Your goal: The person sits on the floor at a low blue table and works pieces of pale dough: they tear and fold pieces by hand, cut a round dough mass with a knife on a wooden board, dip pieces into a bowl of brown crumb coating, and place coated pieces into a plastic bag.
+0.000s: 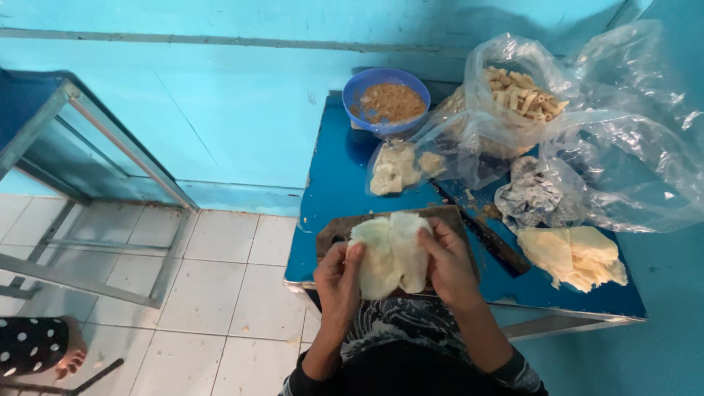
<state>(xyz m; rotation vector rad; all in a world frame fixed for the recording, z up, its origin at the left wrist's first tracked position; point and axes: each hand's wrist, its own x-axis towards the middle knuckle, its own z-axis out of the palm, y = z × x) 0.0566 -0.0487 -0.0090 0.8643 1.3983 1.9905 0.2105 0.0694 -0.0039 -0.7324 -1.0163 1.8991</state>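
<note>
Both of my hands hold a pale, thin, floppy dough sheet (392,253) over a dark wooden board (337,227) at the near edge of a blue table (334,183). My left hand (339,277) grips its left side with the thumb on top. My right hand (447,264) grips the right side, fingers curled over the fold. The sheet is folded or bunched between them.
A blue bowl (386,99) of brown crumbly filling stands at the table's back. Clear plastic bags hold rolled pieces (522,94) and more dough (396,169). A stack of pale sheets (576,257) and a patterned cloth (532,194) lie right. Another person's foot (70,352) shows at lower left.
</note>
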